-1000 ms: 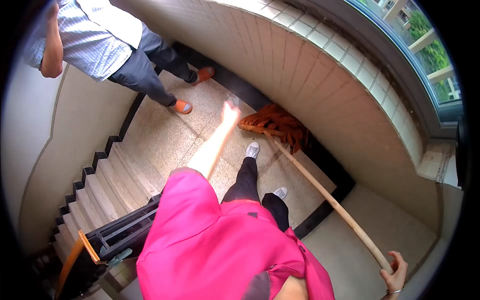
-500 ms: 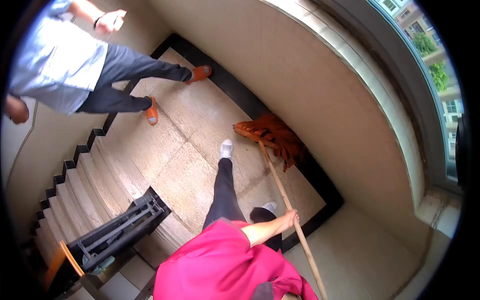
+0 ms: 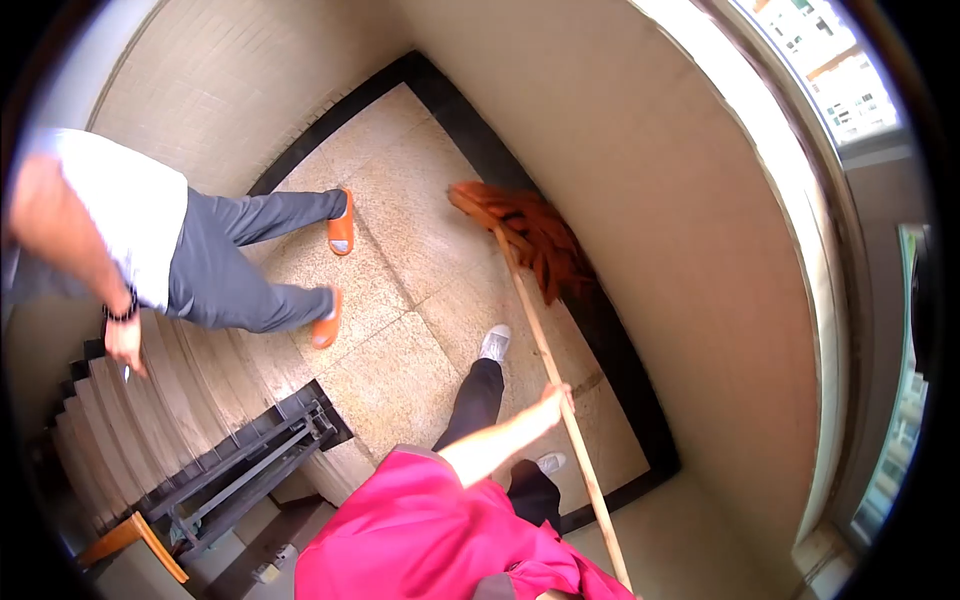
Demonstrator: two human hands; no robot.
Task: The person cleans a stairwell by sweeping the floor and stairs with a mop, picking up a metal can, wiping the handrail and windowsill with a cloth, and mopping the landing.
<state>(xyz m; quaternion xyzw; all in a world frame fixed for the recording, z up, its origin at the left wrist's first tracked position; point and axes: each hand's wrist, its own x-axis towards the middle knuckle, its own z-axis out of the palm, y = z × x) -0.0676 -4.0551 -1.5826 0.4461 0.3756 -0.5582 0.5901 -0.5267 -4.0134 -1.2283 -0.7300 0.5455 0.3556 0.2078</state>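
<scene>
My left hand (image 3: 558, 398) is closed around the long wooden handle of a mop (image 3: 545, 350), about midway along it. The mop's orange-brown strips (image 3: 530, 235) lie on the floor by the black wall border. From there the handle slants down past my left hand to the bottom edge, beside my pink top (image 3: 430, 530). My right hand is outside the picture; only a little skin shows at the bottom edge. My white shoes (image 3: 495, 343) stand on the landing, left of the handle.
Another person (image 3: 230, 260) in orange slides walks at the left, near the stairs (image 3: 160, 400). A dark metal railing (image 3: 250, 470) with an orange handrail (image 3: 150, 545) borders the stairwell. Beige walls (image 3: 650, 200) and a window (image 3: 820, 70) enclose the landing (image 3: 380, 380).
The mop has shifted slightly left and up in view, with my left hand still on its handle. The other person has stepped toward the stairs. My view has turned.
</scene>
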